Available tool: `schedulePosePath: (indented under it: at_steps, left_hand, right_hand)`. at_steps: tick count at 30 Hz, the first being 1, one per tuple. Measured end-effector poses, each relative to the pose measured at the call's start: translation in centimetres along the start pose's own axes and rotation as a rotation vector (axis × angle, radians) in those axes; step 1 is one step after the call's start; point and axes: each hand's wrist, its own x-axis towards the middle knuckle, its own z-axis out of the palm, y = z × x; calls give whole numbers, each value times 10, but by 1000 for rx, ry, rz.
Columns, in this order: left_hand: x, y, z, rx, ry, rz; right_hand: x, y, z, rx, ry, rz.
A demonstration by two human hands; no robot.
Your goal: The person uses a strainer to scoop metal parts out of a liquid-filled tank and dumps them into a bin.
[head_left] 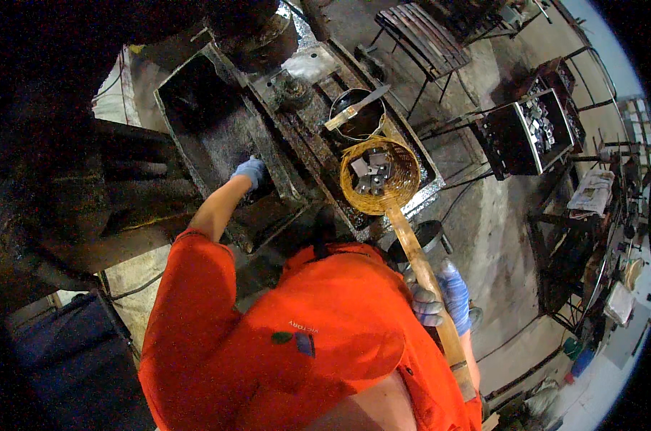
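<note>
My right hand (435, 300), in a grey and blue glove, is wrapped around a long wooden handle (420, 262). At the handle's far end is a round yellow wicker basket (348, 188), with several small grey metal pieces (372, 172) inside. The basket rests over the edge of a wet, dark metal tray table. My left hand (251, 172), in a light blue glove, reaches out over a dark metal trough (228, 136). Its fingers look curled in; what they hold, if anything, is hidden.
Behind the basket stands a dark round pot (365, 122) with a flat wooden-handled brush (358, 108) across its rim. To the right are a bin of metal pieces (537, 129) on a stand and a slatted rack (422, 39). Dark machinery (124, 172) flanks the trough's left.
</note>
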Motion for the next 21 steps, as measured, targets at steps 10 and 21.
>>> schedulePosePath:
  at_steps: [10,21]
  left_hand:
    - [-20,-7,4,336,115,170]
    - [66,-83,73,467,221,328]
  right_hand:
    - [3,-3,-4,10,-78,36]
    - [3,-1,2,-50,-21,9]
